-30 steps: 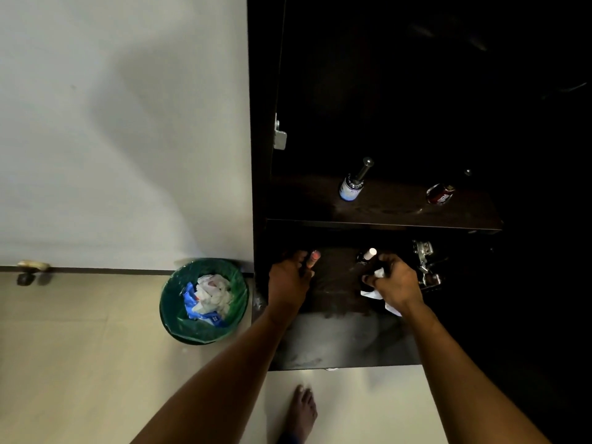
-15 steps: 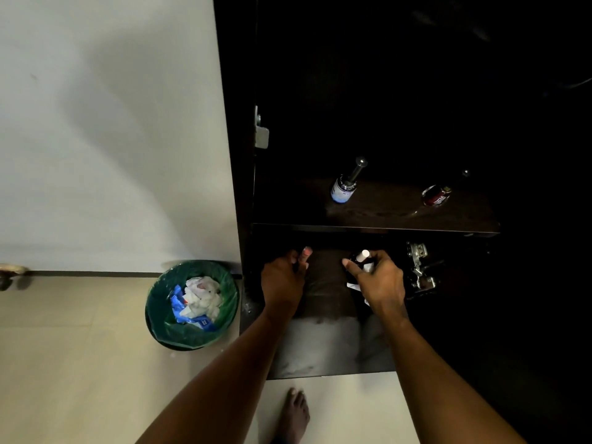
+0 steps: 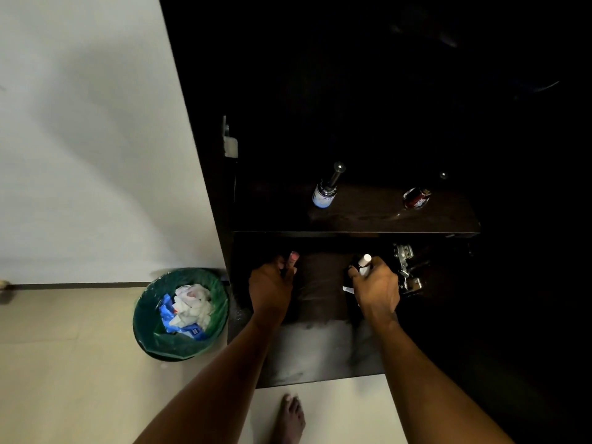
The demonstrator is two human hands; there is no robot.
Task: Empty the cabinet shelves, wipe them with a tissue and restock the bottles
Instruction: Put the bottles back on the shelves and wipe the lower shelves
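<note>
Two bottles (image 3: 364, 261) — one per hand (image 3: 378, 288)

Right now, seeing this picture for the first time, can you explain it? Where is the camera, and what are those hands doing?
No machine here: a person wears a camera on the head, looking forward and down; it is the only view. Both hands reach into a dark cabinet. The left hand has a small pink-capped bottle in its grip; the right hand holds a white-capped bottle and a white scrap, probably the tissue. On the shelf above are a blue-labelled bottle and a small red bottle. A green bin of crumpled paper stands on the floor, left.
</note>
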